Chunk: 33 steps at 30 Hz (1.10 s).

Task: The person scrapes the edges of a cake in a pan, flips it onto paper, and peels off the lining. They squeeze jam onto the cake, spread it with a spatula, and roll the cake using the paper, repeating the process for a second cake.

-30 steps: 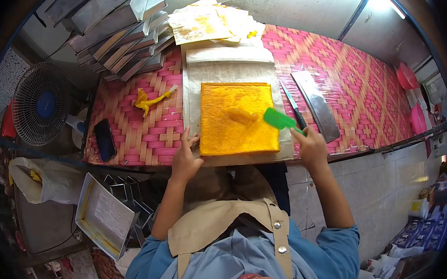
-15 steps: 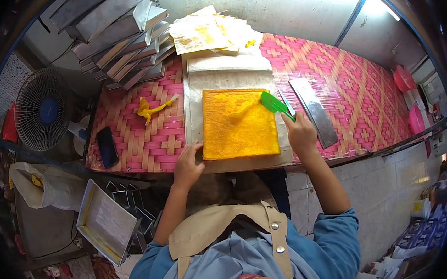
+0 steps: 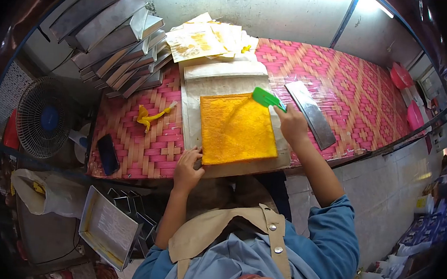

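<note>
A square, flat yellow cake lies on a pale paper-covered board. In my right hand is the handle of a green spatula, its blade over the cake's far right corner. A smooth curved mark runs across the cake's top surface from near the blade. My left hand rests at the cake's near left corner, fingers against its side and thumb apart.
A flat metal strip lies right of the board. Stained paper sheets are piled behind it. To the left are a crumpled yellow piping bag, a phone, stacked metal pans and a fan.
The green spatula and my right hand have shifted slightly left and its blade has turned. My left hand stays by the cake's corner. The whole view has moved a little.
</note>
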Each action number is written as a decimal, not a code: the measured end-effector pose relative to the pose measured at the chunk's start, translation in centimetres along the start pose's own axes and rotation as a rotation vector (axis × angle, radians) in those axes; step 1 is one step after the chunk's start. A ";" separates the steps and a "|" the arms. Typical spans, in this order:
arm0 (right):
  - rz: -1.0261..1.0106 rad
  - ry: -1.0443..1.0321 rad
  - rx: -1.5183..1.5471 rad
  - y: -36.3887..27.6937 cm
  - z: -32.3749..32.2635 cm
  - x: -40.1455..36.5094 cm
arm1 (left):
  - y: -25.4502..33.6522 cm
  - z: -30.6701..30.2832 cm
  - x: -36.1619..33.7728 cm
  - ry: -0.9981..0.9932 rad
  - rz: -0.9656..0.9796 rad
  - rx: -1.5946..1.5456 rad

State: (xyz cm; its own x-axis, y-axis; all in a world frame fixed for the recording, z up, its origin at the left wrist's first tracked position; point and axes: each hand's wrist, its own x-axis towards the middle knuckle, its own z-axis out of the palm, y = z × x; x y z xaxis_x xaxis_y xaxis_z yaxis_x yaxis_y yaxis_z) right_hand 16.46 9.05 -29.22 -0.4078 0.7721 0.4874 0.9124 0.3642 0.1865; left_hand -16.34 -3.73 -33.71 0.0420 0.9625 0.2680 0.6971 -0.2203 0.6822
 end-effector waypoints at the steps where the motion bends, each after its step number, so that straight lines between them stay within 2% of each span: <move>1: 0.057 -0.024 0.016 0.3 0.1 0.2 | 0.0 0.0 0.0 -0.002 -0.015 -0.009; 2: 0.050 -0.022 0.017 0.1 -0.5 0.3 | 0.1 0.0 0.0 0.005 -0.018 -0.009; 4: 0.208 -0.044 0.155 -0.8 -2.4 -0.1 | 0.2 -0.1 0.0 0.001 -0.004 0.026; 6: 0.177 -0.033 0.216 -1.0 -2.3 -1.6 | 0.4 -0.2 0.0 0.002 -0.017 0.019; 8: -0.079 -0.059 0.142 -0.2 -2.0 -3.1 | 0.5 -0.3 0.1 -0.007 -0.024 0.010; 10: -0.028 -0.046 0.110 0.6 -1.8 -3.2 | 0.4 -0.3 0.1 -0.011 -0.032 -0.012; 13: 0.356 -0.174 0.345 -0.5 -4.5 -1.0 | 0.2 -0.1 0.0 0.002 -0.008 0.027; 14: 0.356 -0.174 0.345 -0.9 -4.0 -0.7 | 0.1 0.0 0.0 0.001 -0.008 0.027; 16: 0.365 -0.190 0.591 -1.8 -2.3 -0.4 | 0.0 0.0 0.0 0.001 -0.015 0.015; 20: 0.319 -0.275 0.729 -5.9 -2.1 0.1 | 0.1 0.0 0.0 -0.003 -0.039 -0.008; 26: 0.074 -0.379 0.926 -9.5 -4.0 -1.2 | 0.0 -0.2 0.1 -0.010 -0.015 -0.021; 29: 0.014 -0.580 1.014 -9.5 -5.3 -0.7 | 0.1 -0.2 0.2 -0.007 -0.019 -0.018; 31: 0.047 -0.506 1.017 -9.2 -4.8 0.6 | 0.4 -0.3 0.1 -0.019 -0.090 -0.073; 33: 0.082 -0.433 1.019 -9.1 -4.6 1.6 | 0.2 -0.4 -0.1 -0.034 -0.059 -0.023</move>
